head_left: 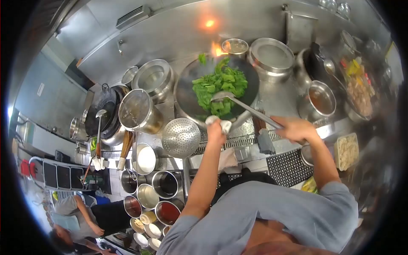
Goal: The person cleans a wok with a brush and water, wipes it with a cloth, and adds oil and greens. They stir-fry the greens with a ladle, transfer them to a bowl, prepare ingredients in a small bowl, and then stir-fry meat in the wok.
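My left hand [216,132] is closed round a white cloth [224,125] at the near rim of a large dark wok [185,91]; the wok's handle there is hidden. Chopped leafy greens [221,81] fill the wok, and a few pieces are up in the air near its far side. My right hand [296,129] grips the handle of a long metal ladle [255,111], whose bowl lies against the near side of the greens. Flame [218,49] rises behind the wok's far rim.
Left of the wok stand lidded pots [153,78] and a perforated strainer [180,137]. Containers of sauces and seasonings [168,212] are at lower left. A pot of brown liquid [321,100] and a pan of meat and peppers [360,91] sit right. Another person [80,212] is at far left.
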Demonstrator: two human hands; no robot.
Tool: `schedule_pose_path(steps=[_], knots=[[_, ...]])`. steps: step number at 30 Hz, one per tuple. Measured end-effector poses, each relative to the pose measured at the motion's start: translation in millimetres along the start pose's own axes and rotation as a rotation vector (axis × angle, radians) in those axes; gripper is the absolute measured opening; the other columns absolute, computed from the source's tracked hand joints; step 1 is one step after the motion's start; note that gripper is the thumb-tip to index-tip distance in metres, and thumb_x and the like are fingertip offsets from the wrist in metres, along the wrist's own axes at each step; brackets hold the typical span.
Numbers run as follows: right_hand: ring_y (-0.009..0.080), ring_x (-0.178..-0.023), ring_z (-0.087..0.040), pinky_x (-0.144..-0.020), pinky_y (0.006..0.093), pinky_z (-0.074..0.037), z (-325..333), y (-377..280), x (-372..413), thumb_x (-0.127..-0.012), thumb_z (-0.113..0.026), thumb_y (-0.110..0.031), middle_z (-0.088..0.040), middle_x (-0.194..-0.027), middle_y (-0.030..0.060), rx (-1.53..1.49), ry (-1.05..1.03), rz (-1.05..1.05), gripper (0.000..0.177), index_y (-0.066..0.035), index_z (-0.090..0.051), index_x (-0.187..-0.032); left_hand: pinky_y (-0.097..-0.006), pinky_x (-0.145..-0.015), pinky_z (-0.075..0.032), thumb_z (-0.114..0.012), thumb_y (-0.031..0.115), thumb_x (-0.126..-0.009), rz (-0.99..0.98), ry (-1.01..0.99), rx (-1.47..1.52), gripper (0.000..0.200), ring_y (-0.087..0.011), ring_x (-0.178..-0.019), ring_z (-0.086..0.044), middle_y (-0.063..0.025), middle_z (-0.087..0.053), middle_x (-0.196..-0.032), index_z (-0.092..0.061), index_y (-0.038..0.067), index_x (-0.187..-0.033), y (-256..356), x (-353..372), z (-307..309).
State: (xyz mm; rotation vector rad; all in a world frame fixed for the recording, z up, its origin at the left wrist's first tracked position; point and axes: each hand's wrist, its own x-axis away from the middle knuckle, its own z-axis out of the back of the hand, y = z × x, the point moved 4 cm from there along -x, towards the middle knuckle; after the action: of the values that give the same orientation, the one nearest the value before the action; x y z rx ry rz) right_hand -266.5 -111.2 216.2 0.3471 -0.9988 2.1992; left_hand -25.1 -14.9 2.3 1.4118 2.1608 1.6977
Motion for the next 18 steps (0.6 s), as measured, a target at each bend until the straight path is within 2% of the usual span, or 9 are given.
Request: schedule_pose_path(steps=[4,5,6,8,10,12,13,15,18], knots=[[0.0296,-0.058,-0.062,-0.063,0.0393,-0.051,-5.8,3.0,-7.2,-0.086,-0.051,-0.026,-0.065,-0.078,0.0197,0.066,0.164,-0.076,0.062,-0.010,-0.032,-0.143,-0.0350,-0.056,-0.053,-0.043,0.010,-0.092,-0.052,-0.006,0.123,0.017,-0.0207,-0.076,-0.061,-0.0102,-0.059,-0.091,-0.050,0.007,-0.106,-39.8,26.0,11.9],[0.0299,-0.063,-0.063,-0.066,0.0400,-0.052,-8.2,-5.2,1.0,-0.086,-0.052,-0.025,-0.065,-0.083,0.0209,0.041,0.165,-0.087,0.062,-0.010,-0.033,-0.142,-0.0334,-0.046,-0.046,-0.040,-0.005,-0.085,0.008,-0.021,0.151,0.015,-0.0184,-0.061,-0.052,-0.0089,-0.048,-0.077,-0.043,0.007,-0.093,-24.3,64.9,2.8],[0.0305,-0.075,-0.065,-0.072,0.0398,-0.051,-10.2,18.6,9.7,-0.085,-0.053,-0.023,-0.065,-0.092,0.0230,0.147,0.367,0.238,0.062,-0.011,-0.033,-0.143,-0.0331,-0.043,-0.043,-0.040,-0.005,-0.085,-0.026,0.083,0.170,0.015,-0.0176,-0.057,-0.051,-0.0081,-0.046,-0.074,-0.042,0.008,-0.091,-16.5,81.1,-1.1],[0.0360,-0.082,-0.065,-0.072,0.0418,-0.051,-11.6,31.1,35.5,-0.087,-0.054,-0.025,-0.064,-0.097,0.0253,0.039,0.255,0.135,0.060,-0.015,-0.034,-0.142,-0.0328,-0.040,-0.041,-0.042,-0.005,-0.084,-0.002,0.115,0.273,0.013,-0.0178,-0.052,-0.050,-0.0072,-0.049,-0.069,-0.045,0.006,-0.090,10.2,97.0,-9.8],[0.0388,-0.081,-0.064,-0.071,0.0438,-0.052,-33.3,41.2,29.0,-0.088,-0.053,-0.026,-0.063,-0.098,0.0269,-0.033,0.190,0.110,0.059,-0.018,-0.032,-0.142,-0.0332,-0.046,-0.045,-0.047,0.000,-0.085,-0.621,0.004,-0.432,0.010,-0.0212,-0.057,-0.056,-0.0090,-0.057,-0.077,-0.050,0.001,-0.094,3.0,35.0,9.9],[0.0376,-0.083,-0.065,-0.072,0.0427,-0.051,-87.8,67.8,-17.8,-0.089,-0.055,-0.026,-0.064,-0.096,0.0245,0.043,0.150,-0.061,0.060,-0.011,-0.031,-0.142,-0.0355,-0.059,-0.049,-0.050,0.000,-0.083,-0.310,-0.099,-0.169,0.014,-0.0215,-0.070,-0.061,-0.0122,-0.063,-0.082,-0.056,0.002,-0.096,10.0,-1.7,10.3],[0.0384,-0.081,-0.065,-0.070,0.0434,-0.051,-121.8,92.0,-47.0,-0.090,-0.055,-0.026,-0.064,-0.092,0.0250,-0.036,0.202,-0.002,0.060,-0.011,-0.030,-0.142,-0.0370,-0.070,-0.051,-0.051,-0.003,-0.082,0.131,-0.107,0.088,0.019,-0.0208,-0.082,-0.064,-0.0146,-0.066,-0.084,-0.060,0.003,-0.097,-7.6,-12.3,13.5],[0.0404,-0.077,-0.065,-0.067,0.0452,-0.050,-157.1,109.7,-63.3,-0.091,-0.054,-0.027,-0.064,-0.087,0.0262,-0.159,0.391,0.172,0.058,-0.010,-0.029,-0.141,-0.0356,-0.058,-0.053,-0.049,0.001,-0.083,-0.535,-0.134,-0.402,0.018,-0.0224,-0.068,-0.061,-0.0104,-0.060,-0.090,-0.051,0.002,-0.101,-27.5,12.0,7.3],[0.0418,-0.073,-0.063,-0.066,0.0464,-0.049,-180.6,94.6,-53.2,-0.092,-0.053,-0.028,-0.062,-0.087,0.0272,-0.280,0.455,0.191,0.052,-0.008,-0.034,-0.137,-0.0342,-0.061,-0.054,-0.047,0.002,-0.083,-0.047,0.247,0.141,0.026,-0.0215,-0.074,-0.061,-0.0096,-0.058,-0.095,-0.048,0.004,-0.108,-12.3,50.6,-2.5]])
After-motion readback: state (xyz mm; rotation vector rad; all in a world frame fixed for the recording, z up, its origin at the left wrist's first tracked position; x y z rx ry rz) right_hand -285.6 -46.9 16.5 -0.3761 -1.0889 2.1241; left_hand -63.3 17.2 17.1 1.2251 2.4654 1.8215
